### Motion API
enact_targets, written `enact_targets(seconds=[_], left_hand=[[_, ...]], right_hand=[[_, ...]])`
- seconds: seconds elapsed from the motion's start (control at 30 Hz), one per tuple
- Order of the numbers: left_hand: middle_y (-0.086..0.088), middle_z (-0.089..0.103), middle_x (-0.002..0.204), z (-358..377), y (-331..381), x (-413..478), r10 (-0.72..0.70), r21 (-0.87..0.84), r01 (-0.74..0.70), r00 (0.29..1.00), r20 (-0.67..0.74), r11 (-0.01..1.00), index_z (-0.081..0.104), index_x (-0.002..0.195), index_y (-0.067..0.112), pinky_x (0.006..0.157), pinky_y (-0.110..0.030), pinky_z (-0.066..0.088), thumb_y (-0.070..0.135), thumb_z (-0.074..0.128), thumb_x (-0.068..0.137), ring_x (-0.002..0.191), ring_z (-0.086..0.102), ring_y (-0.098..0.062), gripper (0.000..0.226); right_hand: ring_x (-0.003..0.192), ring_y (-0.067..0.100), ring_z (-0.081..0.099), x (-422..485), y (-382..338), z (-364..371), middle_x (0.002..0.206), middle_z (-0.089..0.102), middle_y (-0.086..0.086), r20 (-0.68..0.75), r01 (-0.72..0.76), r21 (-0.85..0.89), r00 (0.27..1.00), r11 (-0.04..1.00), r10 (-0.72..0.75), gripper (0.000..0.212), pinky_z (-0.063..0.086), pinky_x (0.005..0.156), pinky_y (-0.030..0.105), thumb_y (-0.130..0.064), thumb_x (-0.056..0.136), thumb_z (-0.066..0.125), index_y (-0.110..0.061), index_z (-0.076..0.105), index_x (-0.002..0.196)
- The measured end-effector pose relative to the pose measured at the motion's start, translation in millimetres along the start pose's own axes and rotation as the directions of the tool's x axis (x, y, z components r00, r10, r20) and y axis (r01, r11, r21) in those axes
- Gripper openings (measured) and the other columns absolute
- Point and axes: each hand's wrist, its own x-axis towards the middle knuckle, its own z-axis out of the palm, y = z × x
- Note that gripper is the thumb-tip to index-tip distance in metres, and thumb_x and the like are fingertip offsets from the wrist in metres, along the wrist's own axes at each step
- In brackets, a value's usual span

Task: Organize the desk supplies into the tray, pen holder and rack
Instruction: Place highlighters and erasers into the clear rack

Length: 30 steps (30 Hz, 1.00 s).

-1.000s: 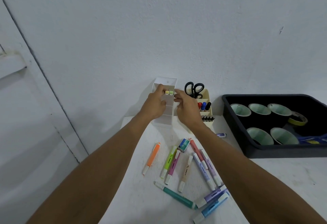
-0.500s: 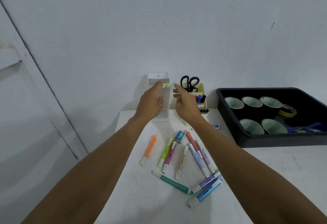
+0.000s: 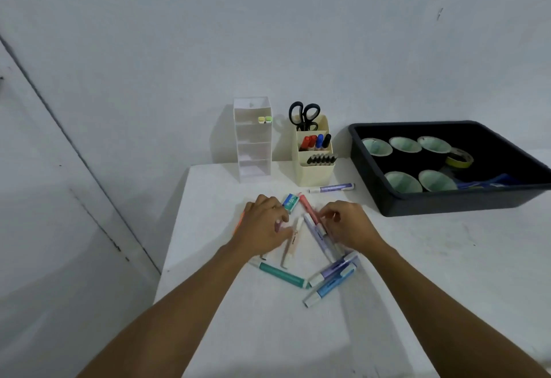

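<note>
Loose highlighters lie in a pile on the white table: a teal one (image 3: 280, 273), a blue one (image 3: 329, 288), a beige one (image 3: 292, 246) and several pastel ones. My left hand (image 3: 264, 225) is down on the left of the pile, its fingers curled round a pink highlighter (image 3: 278, 224). To the right, my right hand (image 3: 348, 228) curls its fingertips onto a lavender highlighter (image 3: 319, 233). The clear white rack (image 3: 252, 145) stands at the back with two highlighter ends (image 3: 264, 119) in its top shelf. The cream pen holder (image 3: 313, 171) is beside it.
The holder contains scissors (image 3: 304, 115) and markers. A black tray (image 3: 447, 204) at the right holds several tape rolls (image 3: 402, 182). A teal eraser (image 3: 290, 202) and a purple marker (image 3: 332, 188) lie behind the pile. The table's left edge (image 3: 176, 228) is close to my left hand.
Both hands left the rack's top shelf, where two highlighters stay, and came down toward me onto the pile of highlighters. The camera tilted down.
</note>
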Motion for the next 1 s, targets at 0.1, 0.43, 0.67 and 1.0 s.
enact_targets(seconds=[0.1, 0.43, 0.67, 1.0], left_hand=[[0.01, 0.052, 0.119, 5, 19, 6, -0.019, 0.017, 0.019, 0.999, 0.034, 1.0, 0.062, 0.114, 0.029, 0.093, -0.035, 0.033, 0.054, 0.06, 0.084, 0.116, 0.038, -0.013, 0.039], [0.002, 0.046, 0.125, 18, 64, 28, -0.298, 0.117, 0.28, 0.938, 0.179, 0.953, 0.053, 0.125, 0.026, 0.09, -0.038, 0.032, 0.077, 0.067, 0.062, 0.116, 0.034, -0.02, 0.083], [-0.005, 0.072, 0.09, -5, 65, 29, -0.382, -0.61, 0.367, 0.917, 0.112, 0.702, 0.055, 0.101, 0.021, 0.083, -0.043, 0.056, 0.01, 0.081, 0.074, 0.085, 0.067, -0.021, 0.039], [-0.005, 0.068, 0.082, -49, 45, 20, -0.413, -0.762, 0.268, 0.911, 0.001, 0.59, 0.056, 0.105, 0.02, 0.067, -0.034, 0.057, 0.004, 0.073, 0.082, 0.077, 0.067, -0.023, 0.033]], right_hand=[[0.088, 0.012, 0.059, -8, 15, 0, 0.108, 0.069, -0.001, -0.028, -0.026, -0.01, 0.999, 1.0, 0.025, 0.021, 0.047, 0.085, 0.02, -0.013, 0.093, 0.059, -0.02, 0.072, 0.109], [0.088, 0.012, 0.055, -3, 38, -16, 0.108, 0.06, -0.005, 0.135, 0.023, 0.045, 0.99, 0.999, -0.029, 0.054, 0.046, 0.079, 0.022, -0.027, 0.087, 0.07, -0.028, 0.05, 0.137], [0.092, 0.018, 0.053, 19, 26, -26, 0.111, 0.061, 0.002, 0.281, 0.201, -0.078, 0.944, 0.976, -0.172, 0.042, 0.043, 0.079, 0.029, -0.03, 0.087, 0.068, -0.023, 0.058, 0.127], [0.104, 0.018, 0.057, 43, 21, -29, 0.122, 0.057, 0.001, 0.394, 0.107, 0.026, 0.913, 0.994, -0.109, 0.05, 0.051, 0.09, 0.031, -0.031, 0.08, 0.076, -0.026, 0.053, 0.125]])
